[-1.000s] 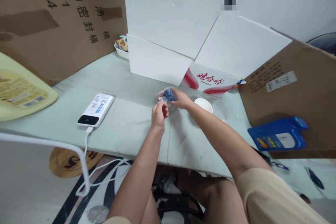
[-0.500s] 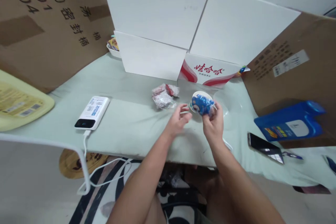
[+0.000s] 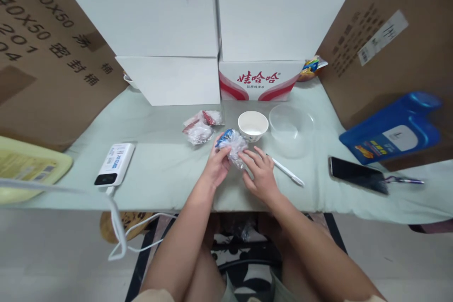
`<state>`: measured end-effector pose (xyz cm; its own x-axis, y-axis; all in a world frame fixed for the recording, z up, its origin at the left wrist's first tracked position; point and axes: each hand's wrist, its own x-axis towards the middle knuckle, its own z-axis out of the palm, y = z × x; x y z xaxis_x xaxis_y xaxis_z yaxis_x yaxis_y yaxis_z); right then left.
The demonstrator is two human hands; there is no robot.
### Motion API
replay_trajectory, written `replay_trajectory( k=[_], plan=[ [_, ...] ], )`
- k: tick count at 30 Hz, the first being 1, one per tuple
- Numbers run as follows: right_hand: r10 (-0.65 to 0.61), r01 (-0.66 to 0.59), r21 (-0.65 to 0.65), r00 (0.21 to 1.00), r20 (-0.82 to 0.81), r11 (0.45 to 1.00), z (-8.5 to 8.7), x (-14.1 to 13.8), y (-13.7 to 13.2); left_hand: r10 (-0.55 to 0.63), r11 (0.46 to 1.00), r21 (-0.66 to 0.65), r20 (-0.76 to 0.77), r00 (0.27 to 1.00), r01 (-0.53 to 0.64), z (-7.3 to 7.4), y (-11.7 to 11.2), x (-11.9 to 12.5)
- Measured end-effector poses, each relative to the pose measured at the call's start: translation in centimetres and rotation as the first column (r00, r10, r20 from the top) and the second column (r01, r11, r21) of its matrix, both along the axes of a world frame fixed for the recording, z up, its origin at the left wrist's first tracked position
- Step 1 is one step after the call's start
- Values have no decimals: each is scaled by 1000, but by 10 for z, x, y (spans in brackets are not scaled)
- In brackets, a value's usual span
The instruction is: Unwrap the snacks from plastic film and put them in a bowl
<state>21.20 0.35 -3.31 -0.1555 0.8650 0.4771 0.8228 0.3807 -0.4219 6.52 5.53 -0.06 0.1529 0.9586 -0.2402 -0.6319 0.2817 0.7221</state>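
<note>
A small blue packet in crinkled clear plastic [image 3: 231,144] is pinched between both hands over the pale green table [image 3: 166,170]. My left hand [image 3: 216,168] grips its left end with thumb and fingers closed. My right hand [image 3: 259,173] holds its right end, fingers curled on the wrap. A white bowl [image 3: 252,125] stands just behind the packet. A second wrapped packet with red inside [image 3: 200,127] lies to the left of the bowl.
A clear plastic bowl [image 3: 290,124] sits right of the white bowl, with a white pen [image 3: 287,172] in front. A dark phone [image 3: 356,174] and blue bottle [image 3: 392,131] lie at right. A white power bank [image 3: 114,164] with cable lies left. Cardboard boxes ring the table.
The view has swung to face the table squarely. The blue packet came from my right hand alone down in front of the bowl, and my left hand has now taken hold of it too.
</note>
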Motion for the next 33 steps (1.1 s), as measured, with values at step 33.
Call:
replay_trajectory(
  k=[33],
  plan=[
    [-268, -432, -607, 621, -736, 667, 14, 3, 9, -56, 951, 210, -603, 796, 227, -24, -4, -6]
  ],
)
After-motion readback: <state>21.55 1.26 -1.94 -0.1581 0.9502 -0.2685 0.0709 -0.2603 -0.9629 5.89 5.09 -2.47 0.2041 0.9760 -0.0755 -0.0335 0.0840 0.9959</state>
